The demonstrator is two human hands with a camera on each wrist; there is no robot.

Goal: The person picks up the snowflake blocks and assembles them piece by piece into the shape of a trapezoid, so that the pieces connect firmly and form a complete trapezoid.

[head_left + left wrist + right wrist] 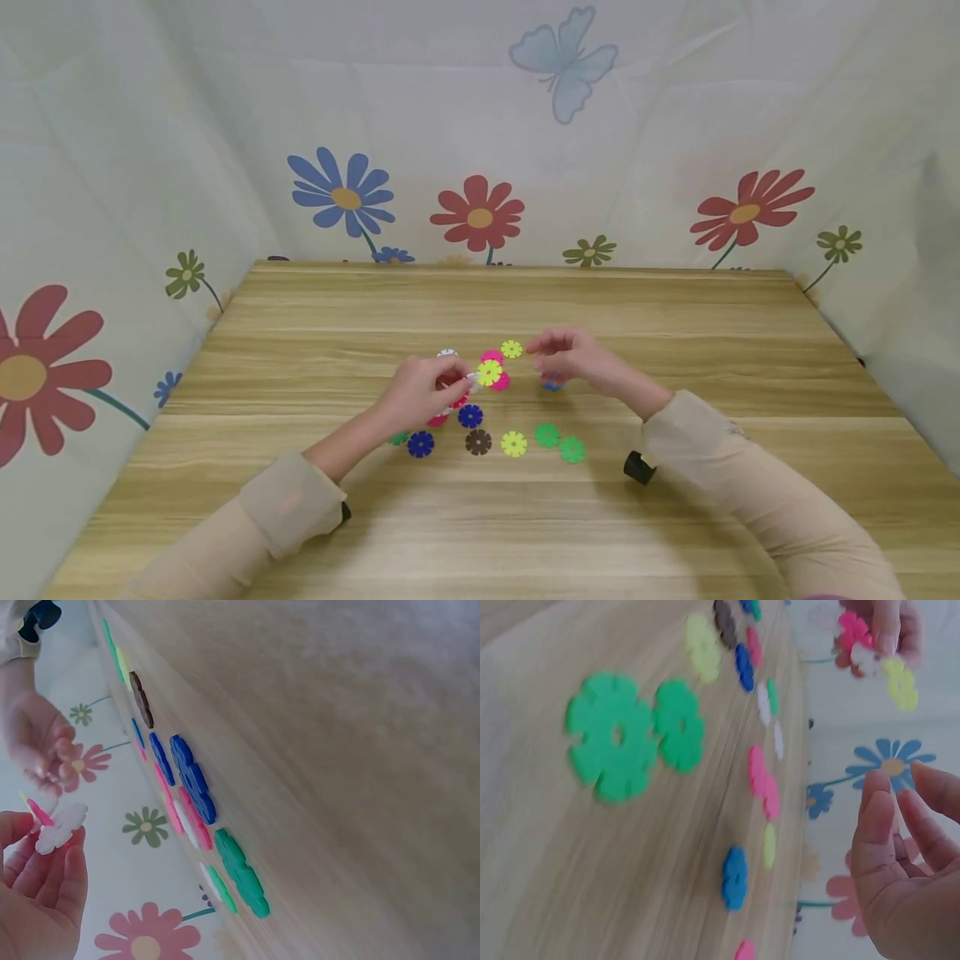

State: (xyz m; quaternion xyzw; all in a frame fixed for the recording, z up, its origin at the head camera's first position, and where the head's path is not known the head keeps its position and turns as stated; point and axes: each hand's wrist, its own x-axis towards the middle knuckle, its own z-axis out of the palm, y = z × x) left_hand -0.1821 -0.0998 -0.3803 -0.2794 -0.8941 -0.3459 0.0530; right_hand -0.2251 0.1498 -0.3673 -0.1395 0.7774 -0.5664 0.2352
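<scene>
Front discs: green pair (572, 450), yellow one (513, 444) and brown one (478, 442) lie loose toward the counter's (675, 321) near edge, apparently unused.
Left hand (423, 387): pinches a small cluster (490, 372) above mid-counter; seemingly just a few discs joined.
Right hand (573, 358): holds nothing, fingers parted, on the right-edge side.
Far discs: yellow disc (512, 349) and pink pair (764, 784), also loose, toward the far edge.
Cluster's make-up: left wrist view shows white and pink meeting at an angle, unclear from the head.
Blue disc (735, 877): whole from the right wrist; partly hand-covered from the head.
</scene>
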